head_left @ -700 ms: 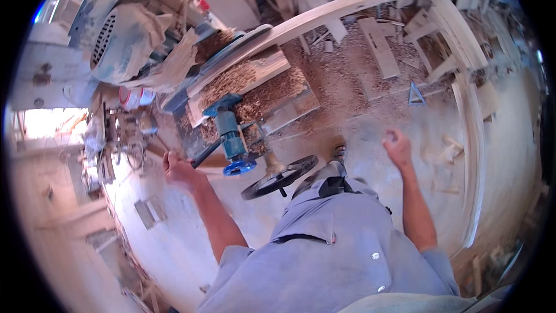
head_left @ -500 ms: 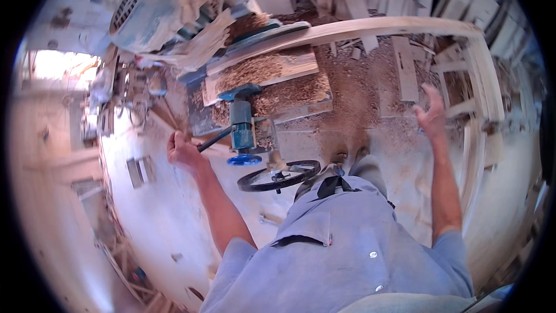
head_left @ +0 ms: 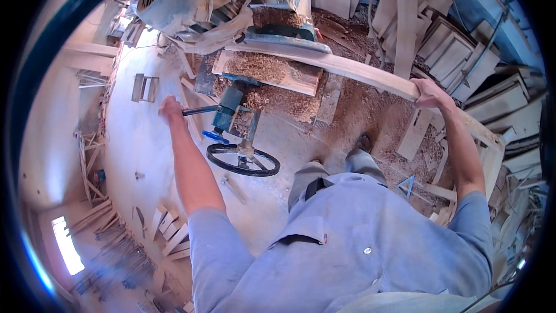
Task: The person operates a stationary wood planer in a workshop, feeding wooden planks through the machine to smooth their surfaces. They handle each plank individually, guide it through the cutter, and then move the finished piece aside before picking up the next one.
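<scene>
Wooden frame point(head_left: 370, 73) stretches over a shaving-strewn workshop floor point(head_left: 354, 110).

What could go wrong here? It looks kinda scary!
The long wooden frame might slip, since only the right hand is on it. The left hand is at the black lever, which might jerk and pinch it. Wood shavings lie on the floor near the feet, so a foot might slide.

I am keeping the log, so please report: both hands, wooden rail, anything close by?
Left hand gripping lever. Right hand gripping wooden rail. Rail reaches machine; shavings heaped alongside.
</scene>
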A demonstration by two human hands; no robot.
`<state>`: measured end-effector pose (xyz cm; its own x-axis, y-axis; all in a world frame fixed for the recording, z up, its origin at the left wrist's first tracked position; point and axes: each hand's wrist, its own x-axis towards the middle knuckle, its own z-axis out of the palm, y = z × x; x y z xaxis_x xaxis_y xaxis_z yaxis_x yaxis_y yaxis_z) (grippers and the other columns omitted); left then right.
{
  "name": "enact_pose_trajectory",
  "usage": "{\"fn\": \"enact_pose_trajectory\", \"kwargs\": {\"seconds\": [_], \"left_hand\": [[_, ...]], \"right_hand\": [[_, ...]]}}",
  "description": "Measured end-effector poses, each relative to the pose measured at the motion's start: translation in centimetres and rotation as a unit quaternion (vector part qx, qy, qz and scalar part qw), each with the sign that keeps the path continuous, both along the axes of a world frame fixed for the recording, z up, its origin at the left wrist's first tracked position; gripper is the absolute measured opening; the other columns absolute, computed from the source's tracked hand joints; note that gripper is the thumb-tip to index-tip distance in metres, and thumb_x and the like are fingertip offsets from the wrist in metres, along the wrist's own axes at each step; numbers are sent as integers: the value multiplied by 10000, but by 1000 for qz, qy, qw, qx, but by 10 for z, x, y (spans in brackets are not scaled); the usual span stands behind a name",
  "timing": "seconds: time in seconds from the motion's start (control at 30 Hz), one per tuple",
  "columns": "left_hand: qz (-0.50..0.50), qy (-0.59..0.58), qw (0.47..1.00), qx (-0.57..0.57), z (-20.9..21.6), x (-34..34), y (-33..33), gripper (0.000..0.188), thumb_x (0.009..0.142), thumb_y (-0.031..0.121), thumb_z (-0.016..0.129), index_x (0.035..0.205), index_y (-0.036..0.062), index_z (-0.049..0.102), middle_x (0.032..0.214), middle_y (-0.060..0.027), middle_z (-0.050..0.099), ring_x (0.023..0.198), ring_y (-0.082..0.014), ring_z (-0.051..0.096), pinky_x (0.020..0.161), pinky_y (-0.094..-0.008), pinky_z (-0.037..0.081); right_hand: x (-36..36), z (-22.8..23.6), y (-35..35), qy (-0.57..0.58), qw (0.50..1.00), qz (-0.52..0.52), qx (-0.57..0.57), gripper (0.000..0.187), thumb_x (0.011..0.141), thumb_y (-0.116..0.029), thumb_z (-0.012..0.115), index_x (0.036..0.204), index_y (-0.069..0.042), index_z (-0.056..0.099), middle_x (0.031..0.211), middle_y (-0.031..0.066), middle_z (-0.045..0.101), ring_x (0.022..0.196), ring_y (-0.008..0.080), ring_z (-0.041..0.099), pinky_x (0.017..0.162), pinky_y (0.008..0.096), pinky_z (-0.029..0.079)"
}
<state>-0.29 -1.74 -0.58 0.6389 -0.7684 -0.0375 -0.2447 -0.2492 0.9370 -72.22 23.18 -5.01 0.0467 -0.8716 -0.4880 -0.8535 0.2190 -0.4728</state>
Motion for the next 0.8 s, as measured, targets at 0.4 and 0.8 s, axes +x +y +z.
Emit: {"fn": "enact_pose_trajectory", "kwargs": {"seconds": [0.4,0.8], "left_hand": [[-271,-459,845,-25,-41,-208,217,255,907,258,618,990,27,689,830,-160,671,820,-310,661,735,-423,506],[-457,-123,880,51,-104,-339,296,258,844,97,652,1084,5,665,902,-145,652,851,-346,645,749,-424,520]], "right_hand": [[-13,4,-7,-68,997,13,44,510,580,-75,677,1082,0,630,884,154,677,842,264,640,763,377,504],[-135,15,113,-11,991,-48,126,488,532,-40,728,1008,5,633,786,73,647,783,163,600,737,346,513]]}}
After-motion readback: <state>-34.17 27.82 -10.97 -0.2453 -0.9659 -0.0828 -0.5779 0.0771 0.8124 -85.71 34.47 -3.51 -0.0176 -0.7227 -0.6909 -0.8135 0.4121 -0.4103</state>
